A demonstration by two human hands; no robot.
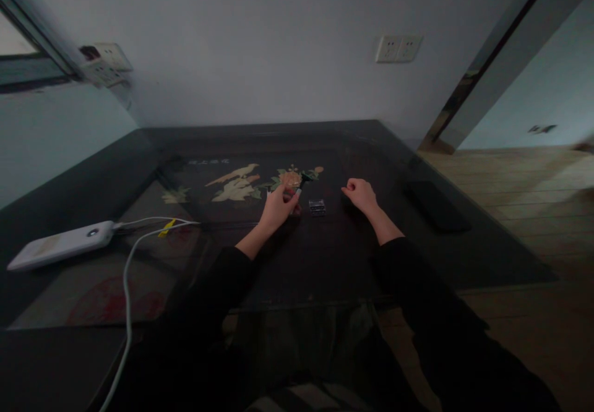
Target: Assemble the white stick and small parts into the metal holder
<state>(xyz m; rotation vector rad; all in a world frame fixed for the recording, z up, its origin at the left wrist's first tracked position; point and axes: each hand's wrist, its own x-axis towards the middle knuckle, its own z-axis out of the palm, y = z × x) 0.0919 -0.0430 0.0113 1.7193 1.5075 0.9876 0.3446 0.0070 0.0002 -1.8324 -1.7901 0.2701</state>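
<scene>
My left hand (277,206) is closed around a small razor-like tool (304,180), with a dark, wide head and a pale handle. The tool's head points away from me, up and to the right; part of its handle is hidden by the fingers. Just right of this hand, a small clear plastic case (317,205) lies on the dark, glossy table (297,276). Farther right, my right hand (361,194) is held in a loose fist close to the tabletop. What its curled fingers hold, if anything, cannot be made out.
A white power bank (65,245) lies at the left, with a white cable (127,282) running over the table's front edge. On the right is a flat black object (436,206), perhaps a phone. Behind the table stands a wall with a double socket (399,49).
</scene>
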